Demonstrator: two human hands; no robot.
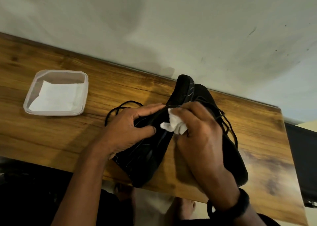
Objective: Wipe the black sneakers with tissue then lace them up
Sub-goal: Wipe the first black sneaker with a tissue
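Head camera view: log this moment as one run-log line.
stage: wiping | left hand: grips tipped sneaker | right hand: pinches crumpled tissue against it | other sneaker: on table | spare tissue: in container

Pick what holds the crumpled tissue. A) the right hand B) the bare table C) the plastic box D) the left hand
A: the right hand grips the tissue against the tilted shoe, while the left hand holds that shoe.
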